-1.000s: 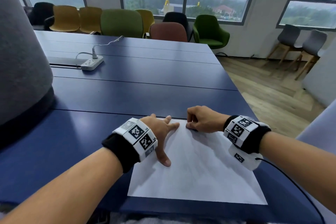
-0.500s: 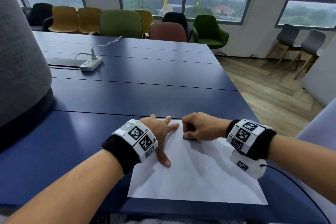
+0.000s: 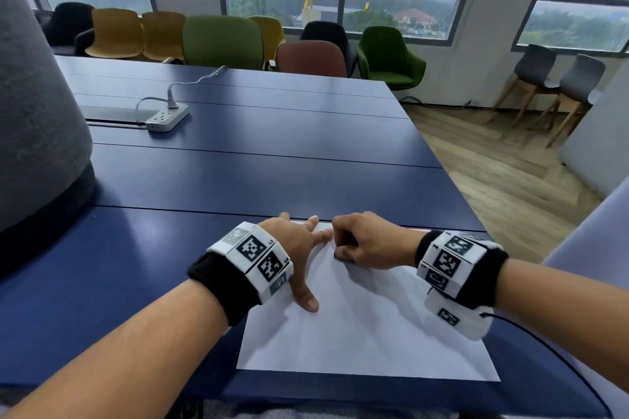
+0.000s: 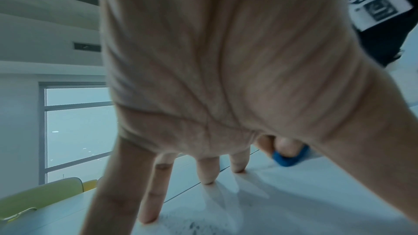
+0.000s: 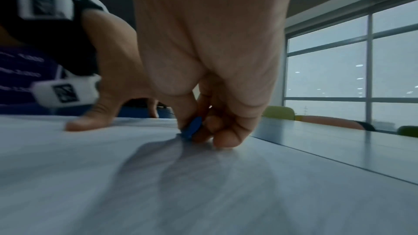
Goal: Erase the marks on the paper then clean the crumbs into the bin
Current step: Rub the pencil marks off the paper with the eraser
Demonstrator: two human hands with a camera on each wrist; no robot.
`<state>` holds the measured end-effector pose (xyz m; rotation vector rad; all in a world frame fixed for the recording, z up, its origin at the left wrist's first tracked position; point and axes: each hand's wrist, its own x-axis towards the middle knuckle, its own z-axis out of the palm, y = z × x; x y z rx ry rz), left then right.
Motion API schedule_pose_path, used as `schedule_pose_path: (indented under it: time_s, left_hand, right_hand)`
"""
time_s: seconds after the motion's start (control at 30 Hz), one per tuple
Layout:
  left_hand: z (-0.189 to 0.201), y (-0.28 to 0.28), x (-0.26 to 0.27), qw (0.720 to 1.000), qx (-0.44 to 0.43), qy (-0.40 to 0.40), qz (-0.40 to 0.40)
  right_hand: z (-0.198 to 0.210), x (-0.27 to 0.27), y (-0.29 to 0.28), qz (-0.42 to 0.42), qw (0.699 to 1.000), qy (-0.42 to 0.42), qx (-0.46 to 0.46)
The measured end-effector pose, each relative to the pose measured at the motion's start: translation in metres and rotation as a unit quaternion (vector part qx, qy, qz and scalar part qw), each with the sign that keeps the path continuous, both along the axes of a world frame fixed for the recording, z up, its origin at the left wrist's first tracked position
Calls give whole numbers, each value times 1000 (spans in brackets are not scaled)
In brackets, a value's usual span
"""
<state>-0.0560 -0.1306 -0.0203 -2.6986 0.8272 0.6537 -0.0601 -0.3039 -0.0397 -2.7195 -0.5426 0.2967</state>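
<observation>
My left hand (image 3: pixel 295 241) lies spread on the far left corner of the paper (image 3: pixel 367 326), fingers straight, fingertips (image 4: pixel 207 179) pressing the sheet flat, thumb angled back toward me. My right hand (image 3: pixel 369 241) sits just beside it, fingers curled, pinching a small blue eraser (image 5: pixel 192 129) between thumb and forefinger; the eraser's lower edge touches the paper near the far edge. The sheet rests at the near edge of the dark blue table (image 3: pixel 238 160). Fine dark specks (image 4: pixel 192 224) lie on the paper by my left fingers. A white power strip (image 3: pixel 167 116) sits well apart, far left on the table.
</observation>
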Motion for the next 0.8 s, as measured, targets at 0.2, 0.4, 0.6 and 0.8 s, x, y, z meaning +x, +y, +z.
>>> schedule_pose_path:
  time_s: [0.2, 0.4, 0.6, 0.8]
  left_hand:
    - [0, 1, 1, 1000, -3, 4, -2]
    - [0, 1, 1, 1000, 1, 2, 0]
    - [-2, 3, 2, 1000, -6, 3, 3]
    - [0, 1, 0, 1000, -1, 5, 3]
  right_hand:
    - [7, 1, 2, 14, 1000, 6, -15]
    - [6, -22, 4, 85, 995, 47, -18]
    - [6, -5, 1, -12, 1000, 3, -10]
    - [11, -20, 7, 59, 996, 68, -26]
